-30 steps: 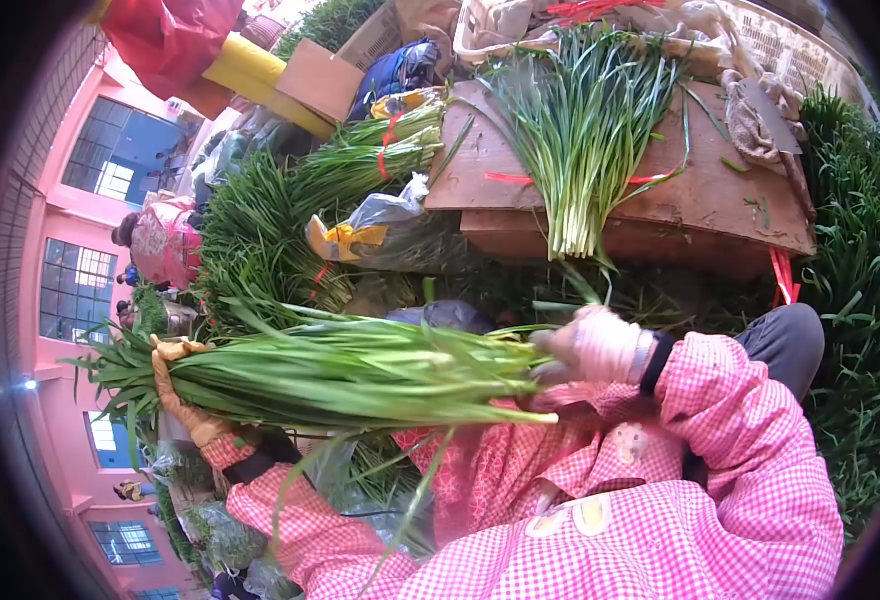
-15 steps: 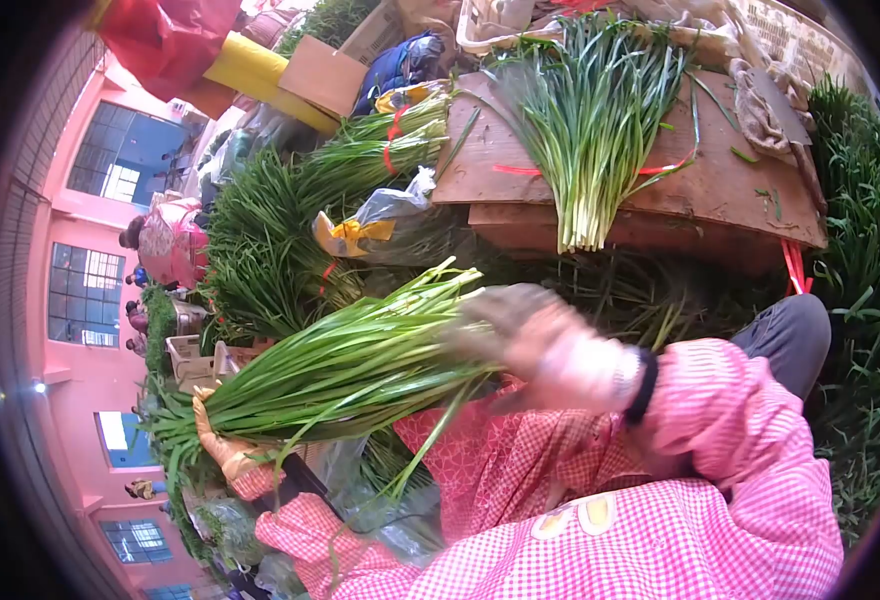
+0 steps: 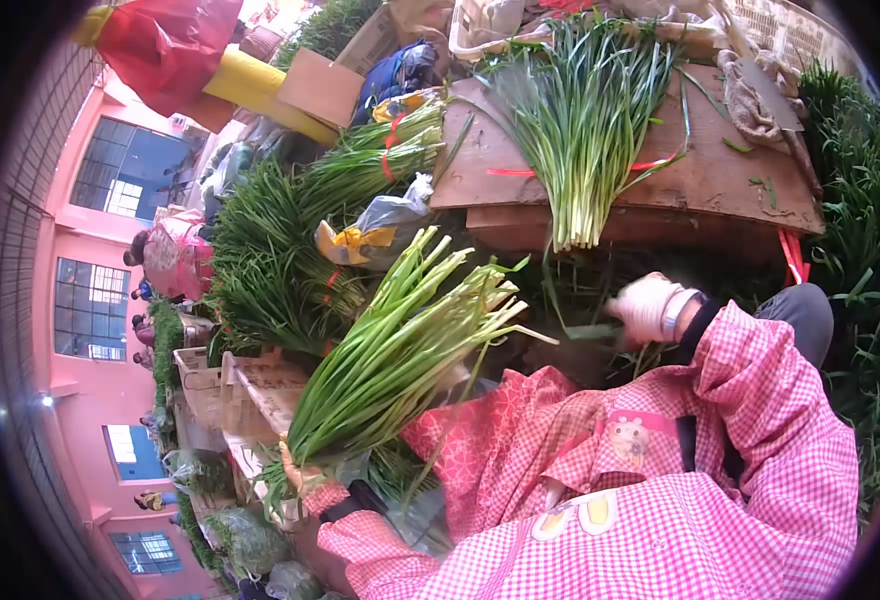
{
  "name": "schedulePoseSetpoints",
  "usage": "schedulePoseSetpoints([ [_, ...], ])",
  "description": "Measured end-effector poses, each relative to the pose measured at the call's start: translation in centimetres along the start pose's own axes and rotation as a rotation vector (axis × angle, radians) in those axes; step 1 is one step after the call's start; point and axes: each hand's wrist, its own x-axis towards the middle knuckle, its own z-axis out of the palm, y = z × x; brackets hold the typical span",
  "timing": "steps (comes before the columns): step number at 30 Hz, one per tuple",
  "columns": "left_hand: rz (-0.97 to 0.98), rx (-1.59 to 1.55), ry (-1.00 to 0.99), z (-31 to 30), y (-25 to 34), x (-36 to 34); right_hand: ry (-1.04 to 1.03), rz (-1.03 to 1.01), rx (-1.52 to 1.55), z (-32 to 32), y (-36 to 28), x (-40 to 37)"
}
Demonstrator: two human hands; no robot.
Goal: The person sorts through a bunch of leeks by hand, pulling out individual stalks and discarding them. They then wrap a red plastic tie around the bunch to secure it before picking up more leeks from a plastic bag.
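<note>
My left hand (image 3: 303, 474) is wrapped round the leafy end of a bunch of Chinese chives (image 3: 400, 350), low on the left. The bunch slants up to the right, its pale cut ends fanned out and some strands hanging. Right of those ends, my right hand (image 3: 648, 308) is closed, with loose leaves (image 3: 592, 330) trailing from it; the fingers are partly hidden. Ahead, another pile of chives (image 3: 595, 140) lies on a brown board (image 3: 735, 195), pale ends towards me, with a red tie (image 3: 512, 172) beneath it.
Chive bundles with red ties (image 3: 390, 150) are heaped at left, beside a plastic bag with yellow tape (image 3: 365, 240). A cleaver-like blade (image 3: 772, 95) rests on sacking at the board's far right. More greens (image 3: 855, 200) stand along the right. Other people (image 3: 175, 255) are at far left.
My right hand has moved from the bunch's cut ends to the right, now trailing loose leaves. The bunch in my left hand has tilted more upright, and that hand has shifted right.
</note>
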Motion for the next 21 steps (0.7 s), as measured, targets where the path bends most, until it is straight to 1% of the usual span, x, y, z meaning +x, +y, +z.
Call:
schedulePoseSetpoints([
  [1, -0.021, 0.017, -0.036, -0.3, -0.6, 0.1, -0.151, -0.003, -0.253, -0.1, 0.1, -0.7],
  [2, -0.031, 0.048, 0.011, -1.1, -1.4, 0.7, 0.066, -0.028, 0.108, -0.5, 0.0, -0.8],
  [3, -0.01, 0.058, 0.052, -0.6, -1.8, 0.3, 0.173, -0.066, 0.535, -1.4, -0.9, -0.3],
  [4, 0.01, 0.069, 0.093, 0.2, -2.3, -0.2, 0.235, -0.132, 0.903, -0.8, -1.4, 1.1],
  [5, 0.03, 0.08, 0.135, 0.9, -2.7, -0.6, 0.204, -0.211, 0.964, -1.9, -2.7, 1.6],
  [6, 0.058, 0.074, 0.111, 0.4, -3.0, -0.4, 0.167, -0.288, 1.026, -3.0, -4.1, 2.2],
  [7, 0.086, 0.066, 0.088, 0.3, -3.3, -0.4, 0.193, -0.292, 1.078, -3.3, -6.1, 2.2],
  [8, 0.028, -0.015, 0.16, 1.7, -3.3, -1.0, 0.261, -0.267, 0.904, -2.8, -7.5, 3.2],
  [9, 0.032, 0.028, 0.133, 1.3, -3.1, -1.0, 0.325, -0.232, 0.731, -2.2, -8.8, 4.2],
  [10, 0.035, 0.074, 0.108, 0.5, -2.9, -0.8, 0.418, -0.194, 0.654, -2.0, -10.2, 4.5],
  [12, 0.046, 0.128, 0.101, 0.0, -2.4, -1.2, 0.453, -0.185, 0.908, 0.1, -12.1, 5.9],
  [14, 0.057, 0.14, 0.121, 1.6, -2.2, -2.1, 0.356, -0.131, 1.354, -0.3, -12.8, 5.1],
  [15, 0.041, 0.128, 0.087, 0.8, -2.1, -1.2, 0.324, -0.088, 1.573, -0.5, -13.2, 4.7],
  [17, 0.007, 0.104, 0.021, -1.0, -2.0, 0.6, 0.351, -0.232, 1.479, -1.6, -9.3, 2.7],
  [18, -0.006, 0.063, 0.008, -2.6, -2.4, 1.8, 0.581, -0.279, 1.349, -1.9, -7.1, 2.3],
  [19, -0.009, 0.048, -0.022, -2.8, -2.9, 1.5, 0.8, -0.324, 1.207, -2.2, -4.7, 2.0],
  [21, -0.015, 0.018, -0.082, -2.8, -3.8, 0.9, 0.454, -0.136, 2.201, -3.7, -0.1, 0.3],
])
